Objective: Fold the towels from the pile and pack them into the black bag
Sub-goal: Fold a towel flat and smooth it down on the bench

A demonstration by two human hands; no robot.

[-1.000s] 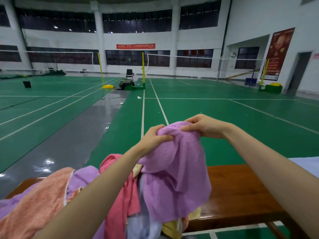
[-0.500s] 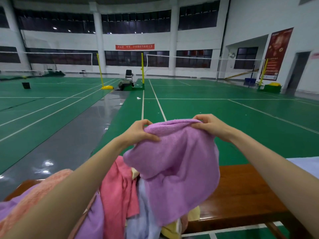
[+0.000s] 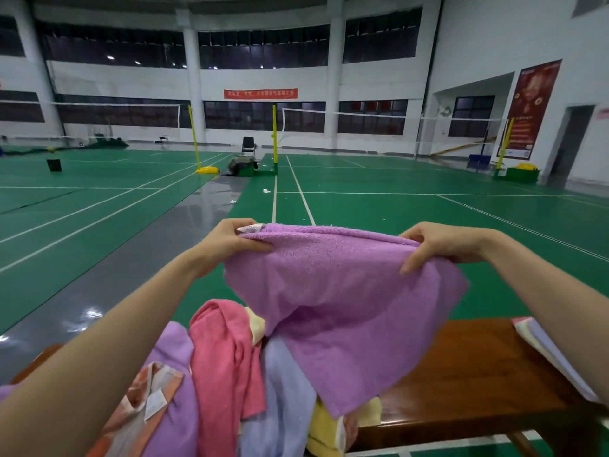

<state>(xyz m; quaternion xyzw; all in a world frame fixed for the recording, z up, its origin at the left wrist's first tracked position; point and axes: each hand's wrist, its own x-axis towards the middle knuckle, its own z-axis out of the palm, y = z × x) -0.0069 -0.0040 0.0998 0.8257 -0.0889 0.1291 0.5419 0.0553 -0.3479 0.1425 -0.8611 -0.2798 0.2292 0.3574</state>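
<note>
Purple terry cloth, the towel (image 3: 342, 291), hangs above the pile (image 3: 230, 364) on the wooden bench (image 3: 461, 390) as we pinch its top edge with the fingers of our left hand (image 3: 227, 240) and right hand (image 3: 438, 244).

Purple towel (image 3: 346, 298) hides the fingertips behind its top edge, only thumbs and knuckles visible. Below the fingers, its hanging part covers the top of the pile (image 3: 230, 374). Pile and counter (image 3: 461, 384) cut off by bottom edge. Folded cloth (image 3: 540, 344) under right forearm mostly hidden. Wall banner (image 3: 261, 93) text unreadable.
</note>
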